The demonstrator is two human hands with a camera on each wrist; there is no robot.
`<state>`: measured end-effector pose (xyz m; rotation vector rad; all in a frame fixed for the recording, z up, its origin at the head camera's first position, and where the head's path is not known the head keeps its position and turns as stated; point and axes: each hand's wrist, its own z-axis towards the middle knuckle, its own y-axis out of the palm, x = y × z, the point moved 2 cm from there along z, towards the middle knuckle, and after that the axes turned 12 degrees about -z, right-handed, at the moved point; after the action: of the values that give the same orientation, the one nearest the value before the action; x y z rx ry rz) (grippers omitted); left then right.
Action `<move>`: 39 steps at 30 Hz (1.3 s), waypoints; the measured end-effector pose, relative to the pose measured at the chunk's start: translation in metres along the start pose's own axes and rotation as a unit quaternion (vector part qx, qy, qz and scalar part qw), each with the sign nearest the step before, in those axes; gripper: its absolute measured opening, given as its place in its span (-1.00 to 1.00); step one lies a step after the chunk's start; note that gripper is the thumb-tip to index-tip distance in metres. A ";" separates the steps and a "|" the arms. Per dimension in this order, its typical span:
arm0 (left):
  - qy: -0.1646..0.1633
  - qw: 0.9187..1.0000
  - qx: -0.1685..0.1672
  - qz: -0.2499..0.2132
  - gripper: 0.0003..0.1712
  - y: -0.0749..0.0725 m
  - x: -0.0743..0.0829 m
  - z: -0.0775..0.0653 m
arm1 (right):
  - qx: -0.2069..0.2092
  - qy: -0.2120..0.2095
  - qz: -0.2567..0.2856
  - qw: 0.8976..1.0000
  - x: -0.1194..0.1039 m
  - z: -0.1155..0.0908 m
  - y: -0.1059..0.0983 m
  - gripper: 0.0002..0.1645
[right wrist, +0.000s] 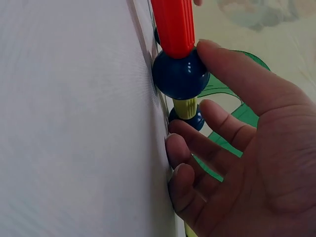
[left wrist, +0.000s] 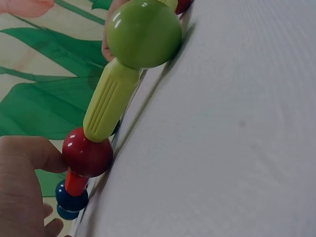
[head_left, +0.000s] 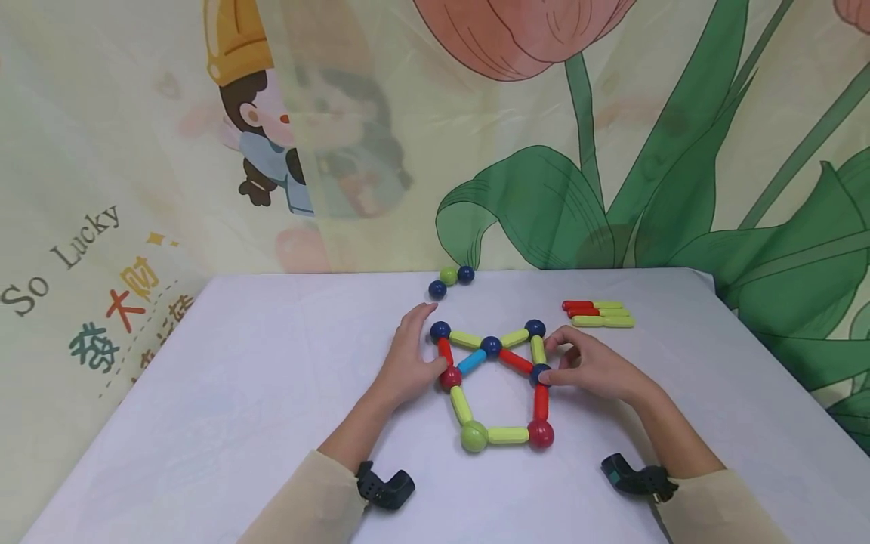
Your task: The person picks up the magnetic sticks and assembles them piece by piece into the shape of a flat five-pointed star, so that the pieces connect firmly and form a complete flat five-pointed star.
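A flat frame of magnetic rods and balls lies on the table, its lower ring joined above to two small triangles. My left hand (head_left: 405,363) is at its left side, thumb against the red ball (left wrist: 87,152), fingers stretched past the upper-left blue ball (head_left: 440,331). On the right side, the thumb of my right hand (head_left: 594,364) touches a blue ball (right wrist: 180,74) between a red rod (right wrist: 174,27) and a yellow-green rod (right wrist: 185,108). Its other fingers are loosely bent beside that yellow-green rod. A green ball (head_left: 474,437) and another red ball (head_left: 541,434) form the near corners.
Loose rods (head_left: 602,321), red and yellow-green, lie at the back right. Two blue balls and a green ball (head_left: 448,276) sit near the white table's (head_left: 272,340) far edge. A printed cloth (head_left: 381,136) hangs behind. Both wrists wear black cameras (head_left: 386,487).
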<state>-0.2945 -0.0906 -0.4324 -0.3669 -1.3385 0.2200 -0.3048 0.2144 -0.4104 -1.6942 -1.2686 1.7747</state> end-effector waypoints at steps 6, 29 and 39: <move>-0.001 1.000 0.009 0.003 -0.42 0.000 0.001 -0.004 | 0.021 0.012 -0.015 1.000 0.003 0.001 -0.001 -0.38; 0.009 1.000 -0.005 0.025 -0.79 0.003 -0.001 -0.005 | 0.043 0.027 0.006 0.999 0.003 0.002 0.002 -0.52; 0.011 1.000 -0.002 0.024 -0.80 0.003 -0.001 -0.005 | 0.180 0.133 0.028 0.974 0.023 -0.003 -0.014 -0.47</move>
<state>-0.2895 -0.0884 -0.4351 -0.4041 -1.3086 0.2535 -0.3106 0.2406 -0.4118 -1.6951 -0.7409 1.6215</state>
